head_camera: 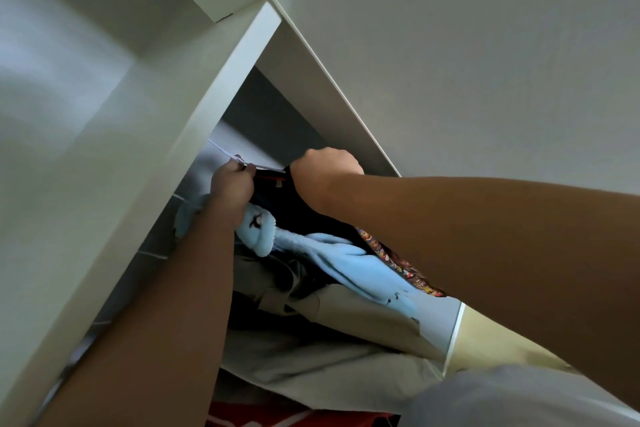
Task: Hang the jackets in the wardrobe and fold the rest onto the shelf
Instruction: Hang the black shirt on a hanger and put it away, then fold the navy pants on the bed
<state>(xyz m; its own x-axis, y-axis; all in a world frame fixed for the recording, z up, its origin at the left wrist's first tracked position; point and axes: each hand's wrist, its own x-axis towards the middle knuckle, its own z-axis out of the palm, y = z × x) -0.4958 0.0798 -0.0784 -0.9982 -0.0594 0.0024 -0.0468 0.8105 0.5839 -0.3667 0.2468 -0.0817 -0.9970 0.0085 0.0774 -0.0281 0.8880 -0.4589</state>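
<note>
Since the jackets belong hung up high inside the wardrobe (221,87), I read both arms as stretched up and away to seat one there, with my view tipped up under the white frame. On the left, the left grip (230,185) is nearly closed. Its thumb and fingertips pinch the top edge of the dark jacket (273,199), just where a thin white line (221,149) runs off to the far left; whether that is a hanger or some edge, I cannot tell. The jacket sits between the two hands in the far upper part of the opening, so I judge it is held at both ends to keep it level. Below it and nearer me, a light blue fleece (346,263) drapes over a beige garment (346,319), a strip of patterned cloth (393,258) shows just beside the right forearm, and something red (259,418) lies at the near bottom. On the right, the right grip (327,166) is balled up with the back of the hand toward me, touching the jacket's top. Its fingers are hidden, so I cannot tell what it closes on.
</note>
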